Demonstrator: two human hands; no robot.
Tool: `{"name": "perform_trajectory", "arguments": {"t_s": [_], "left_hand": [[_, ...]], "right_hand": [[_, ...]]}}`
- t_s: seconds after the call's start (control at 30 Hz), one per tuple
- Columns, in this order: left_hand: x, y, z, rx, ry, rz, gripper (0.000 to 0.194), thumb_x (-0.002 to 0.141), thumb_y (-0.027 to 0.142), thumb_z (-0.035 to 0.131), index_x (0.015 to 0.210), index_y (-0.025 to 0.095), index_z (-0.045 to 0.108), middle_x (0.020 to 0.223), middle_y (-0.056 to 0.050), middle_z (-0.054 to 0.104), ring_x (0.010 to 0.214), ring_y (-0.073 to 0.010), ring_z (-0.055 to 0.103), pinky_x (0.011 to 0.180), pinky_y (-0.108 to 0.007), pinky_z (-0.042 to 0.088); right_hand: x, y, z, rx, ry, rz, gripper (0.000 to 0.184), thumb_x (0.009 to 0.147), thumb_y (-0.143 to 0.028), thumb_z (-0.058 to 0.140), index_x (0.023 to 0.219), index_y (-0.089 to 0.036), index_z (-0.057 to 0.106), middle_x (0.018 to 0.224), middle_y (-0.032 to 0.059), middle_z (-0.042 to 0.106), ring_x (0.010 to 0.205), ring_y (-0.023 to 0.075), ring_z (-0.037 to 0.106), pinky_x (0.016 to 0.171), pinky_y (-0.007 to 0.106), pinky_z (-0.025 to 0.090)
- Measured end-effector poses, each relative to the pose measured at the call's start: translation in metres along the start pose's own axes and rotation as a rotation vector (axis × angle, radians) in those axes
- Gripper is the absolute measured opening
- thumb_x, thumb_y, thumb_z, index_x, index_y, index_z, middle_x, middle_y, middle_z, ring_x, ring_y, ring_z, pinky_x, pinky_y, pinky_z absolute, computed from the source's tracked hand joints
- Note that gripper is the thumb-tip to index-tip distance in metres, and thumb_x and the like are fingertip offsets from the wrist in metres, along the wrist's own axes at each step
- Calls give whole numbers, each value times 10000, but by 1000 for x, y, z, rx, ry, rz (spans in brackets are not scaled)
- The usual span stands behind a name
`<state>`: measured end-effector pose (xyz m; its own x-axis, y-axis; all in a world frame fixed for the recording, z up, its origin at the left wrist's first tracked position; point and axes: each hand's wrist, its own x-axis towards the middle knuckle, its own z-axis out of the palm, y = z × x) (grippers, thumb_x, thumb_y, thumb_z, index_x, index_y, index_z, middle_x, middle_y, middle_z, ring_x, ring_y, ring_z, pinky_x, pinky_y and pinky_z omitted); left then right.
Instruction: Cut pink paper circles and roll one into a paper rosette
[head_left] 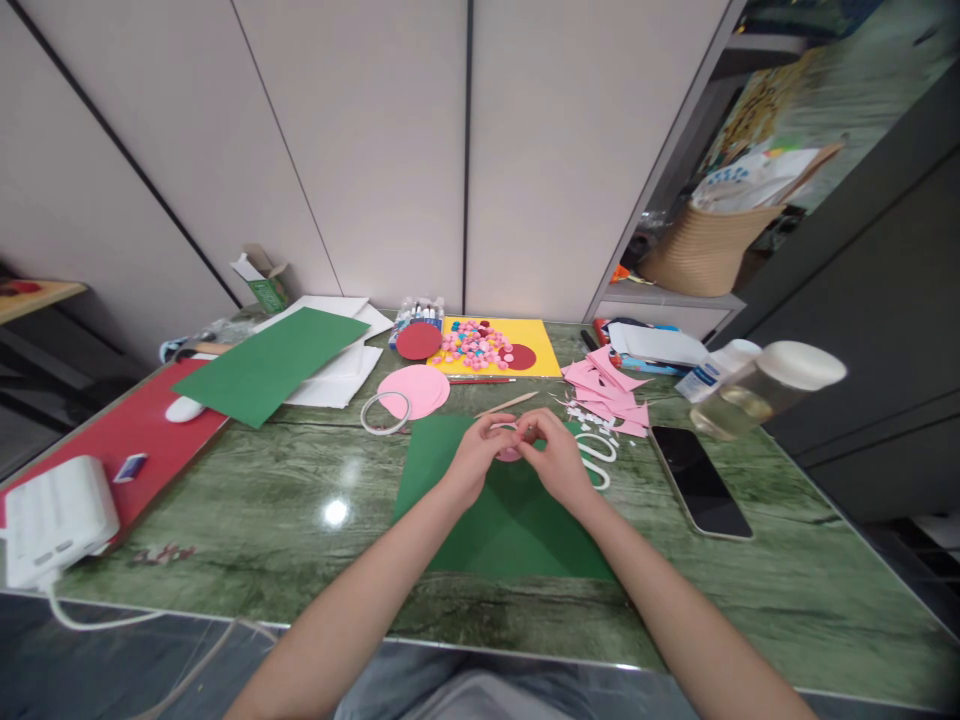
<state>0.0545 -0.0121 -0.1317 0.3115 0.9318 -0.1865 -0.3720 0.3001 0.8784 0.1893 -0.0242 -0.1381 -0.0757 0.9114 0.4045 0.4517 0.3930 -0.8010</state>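
Above a green paper sheet (525, 530), my left hand (478, 458) and my right hand (556, 460) come together with fingers pinched. A small pink paper circle (509, 455) shows between them, held at its edges; the fingertips partly cover it. Right beside my right hand lie white-handled scissors (600, 462), their blades hidden. A wooden stick with a pointed end (508, 404) rests just beyond the hands. To the left are larger pink paper circles (420, 390) and a roll of tape (385, 413).
Pink, red and blue pieces (476, 345) cover a yellow sheet (544, 340) at the back. Pink scraps (607, 390), a phone (699, 482) and a capped clear bottle (765, 390) stand to the right. Leftward are another green sheet (274, 362) and a white power bank (60, 515).
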Motion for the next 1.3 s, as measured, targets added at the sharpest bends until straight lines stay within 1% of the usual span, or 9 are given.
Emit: {"name": "perform_trajectory", "arguments": {"t_s": [0.17,0.23,0.4,0.57,0.7,0.9,1.03,1.17,1.3], "left_hand": [[0,1,0,8,56,25,342,593,166,672,922,149,577,674,-11,650,603,-114,581,633,-237,407],[1,2,-1,-7,75,38,349,588,159,674,924,147,581,673,-12,652,624,-115,582,634,-230,401],[1,4,-3,-8,67,36,338,601,162,662,930,142,586,692,-19,651,653,-121,585,641,-236,402],[0,4,-2,0,47,33,338,603,168,660,930,148,580,666,-6,643,645,-120,581,643,-236,398],[0,1,-1,23,42,31,342,606,175,664,935,149,573,643,5,631,626,-116,575,642,-238,398],[0,-1,1,11,24,-4,359,584,197,690,917,149,567,691,-16,648,583,-117,571,606,-245,404],[1,-1,0,-11,57,19,369,577,193,698,920,152,572,677,-11,648,585,-114,569,608,-240,401],[1,0,-1,-42,68,49,364,583,182,690,927,147,576,660,-7,642,628,-123,585,636,-242,404],[1,0,-1,-24,68,36,355,590,171,677,928,146,571,656,-7,640,638,-127,588,648,-246,406]], "right_hand": [[0,-2,-1,1,-16,-1,65,759,-159,563,805,-205,569,878,32,546,670,145,526,609,284,459],[0,-2,-2,-5,-31,-15,90,787,-187,546,853,-212,602,914,46,556,661,143,528,616,293,467],[0,-1,-2,-20,-52,-51,169,817,-191,513,920,-233,641,973,56,563,798,171,556,699,310,474],[0,-2,-3,-13,-2,-40,121,784,-170,550,852,-214,640,932,45,557,727,150,549,655,288,469],[0,-3,-2,18,14,-15,42,745,-160,574,765,-197,582,878,34,560,676,145,534,608,280,462],[-1,-1,0,17,14,30,68,733,-184,581,724,-199,516,801,16,545,656,149,535,613,289,469],[-1,-4,-1,4,10,14,28,748,-195,580,772,-202,568,840,24,569,646,144,542,616,292,471],[-1,-5,-3,7,-7,-34,118,788,-195,549,865,-220,636,921,45,595,702,154,562,642,299,481],[0,-1,-3,0,-10,-42,153,792,-187,549,881,-235,664,950,45,598,747,160,573,672,305,486]]}}
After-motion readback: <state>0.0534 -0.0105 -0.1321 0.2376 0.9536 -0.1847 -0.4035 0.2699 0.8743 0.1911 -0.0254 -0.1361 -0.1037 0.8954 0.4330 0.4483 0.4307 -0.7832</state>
